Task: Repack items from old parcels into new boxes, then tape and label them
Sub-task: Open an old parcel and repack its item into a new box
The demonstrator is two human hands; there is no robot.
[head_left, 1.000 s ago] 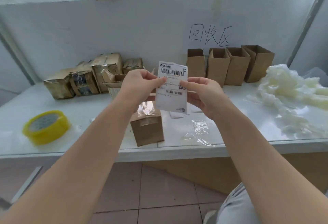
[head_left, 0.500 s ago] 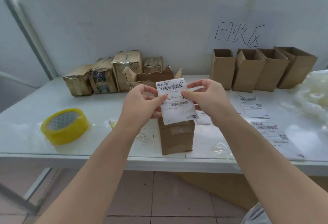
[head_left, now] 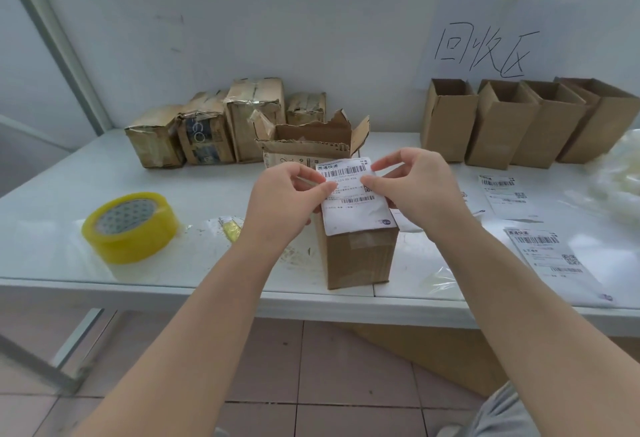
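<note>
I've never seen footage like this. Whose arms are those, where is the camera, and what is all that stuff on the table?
No machine here: these are a person's two bare arms, filmed by one wide-angle camera worn on the head, looking forward and down. The left hand and right hand each pinch an edge of a printed shipping label, held over a small taped brown box near the front edge of the table. Behind it stands a torn-open box. Worn old parcels line the wall at the left, and open new boxes stand at the right. A yellow tape roll lies on the left, spare labels on the right, beside white padding.
</note>
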